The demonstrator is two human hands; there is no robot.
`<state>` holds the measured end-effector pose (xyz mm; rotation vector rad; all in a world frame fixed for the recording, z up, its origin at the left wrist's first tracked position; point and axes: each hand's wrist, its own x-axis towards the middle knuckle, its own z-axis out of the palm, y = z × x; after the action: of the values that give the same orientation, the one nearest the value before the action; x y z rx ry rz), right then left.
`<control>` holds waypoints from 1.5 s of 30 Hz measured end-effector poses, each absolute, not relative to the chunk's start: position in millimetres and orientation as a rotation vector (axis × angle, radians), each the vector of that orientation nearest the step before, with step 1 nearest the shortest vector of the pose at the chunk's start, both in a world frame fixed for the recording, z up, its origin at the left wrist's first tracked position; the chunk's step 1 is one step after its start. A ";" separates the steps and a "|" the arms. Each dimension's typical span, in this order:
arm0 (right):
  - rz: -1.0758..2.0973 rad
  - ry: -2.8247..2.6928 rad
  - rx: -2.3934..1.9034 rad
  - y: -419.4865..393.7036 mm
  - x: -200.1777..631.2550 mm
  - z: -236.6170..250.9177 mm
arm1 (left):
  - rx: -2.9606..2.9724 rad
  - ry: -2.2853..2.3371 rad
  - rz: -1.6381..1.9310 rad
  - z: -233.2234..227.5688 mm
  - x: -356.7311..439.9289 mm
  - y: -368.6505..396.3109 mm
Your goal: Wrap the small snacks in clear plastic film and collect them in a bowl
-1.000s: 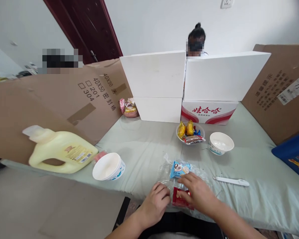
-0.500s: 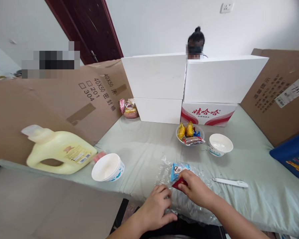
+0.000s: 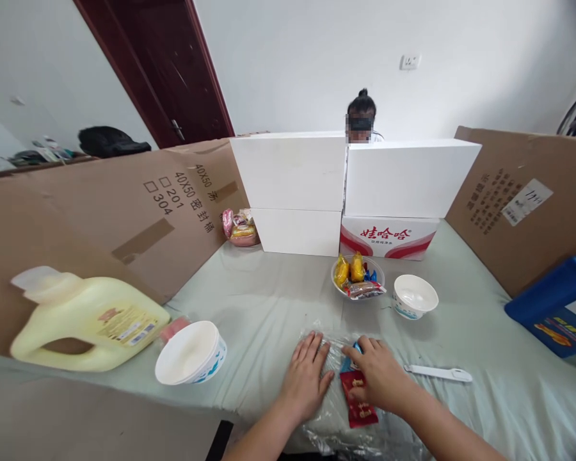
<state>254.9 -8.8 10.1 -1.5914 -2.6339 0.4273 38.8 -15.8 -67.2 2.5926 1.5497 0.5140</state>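
Left hand (image 3: 308,372), curled earlier, now lies flat, fingers spread, on clear plastic (image 3: 328,413); right hand (image 3: 380,376) arches over red packet (image 3: 360,410) and blue packet (image 3: 347,365), grip impossible to tell.

The one view looks from the person's head, forward and down across the green cloth (image 3: 278,294). The left hand (image 3: 306,372) and right hand (image 3: 378,379) are near, low in the picture; the white boxes (image 3: 288,171) stand farther off, with the wall (image 3: 288,70) behind, at the top.
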 end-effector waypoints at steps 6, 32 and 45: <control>0.622 -2.555 -1.701 -24.4 281.6 10.8 | 2.586 1.558 0.506 -64.2 39.0 -16.7; -0.054 -1.789 -2.125 114.5 348.0 152.3 | 2.637 1.545 0.531 -70.7 35.6 -15.7; -0.007 -1.998 -2.373 196.7 264.1 109.3 | 2.675 1.575 0.529 -73.0 33.4 -15.4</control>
<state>264.1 196.7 109.3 -2.3734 -1.9981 -0.0073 33.4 -15.4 -73.0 2.6748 1.5754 0.5289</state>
